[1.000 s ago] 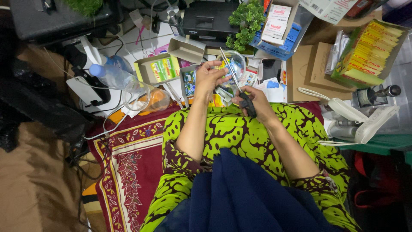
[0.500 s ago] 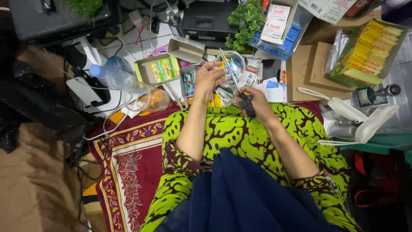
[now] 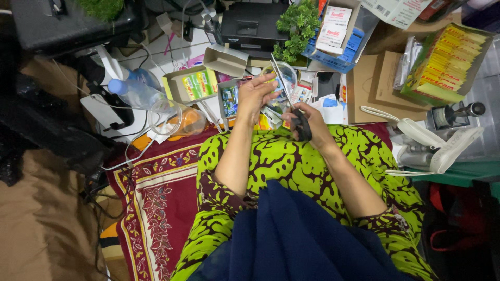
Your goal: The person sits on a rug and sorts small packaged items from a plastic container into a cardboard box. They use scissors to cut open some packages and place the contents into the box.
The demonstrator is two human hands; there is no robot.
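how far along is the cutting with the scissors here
Mid-job, it seems. Already out: small open boxes of packets beside the knees. In hand: the right hand holds black-handled scissors, blades raised beside the left hand, which holds a small item too hidden to identify. No finished pieces can be picked out.

The dress (image 3: 291, 161) is lime green with dark maroon blotches; the shawl (image 3: 291, 239) plain navy; the rug (image 3: 156, 203) maroon with floral borders; the scissors (image 3: 300, 126) black-handled.
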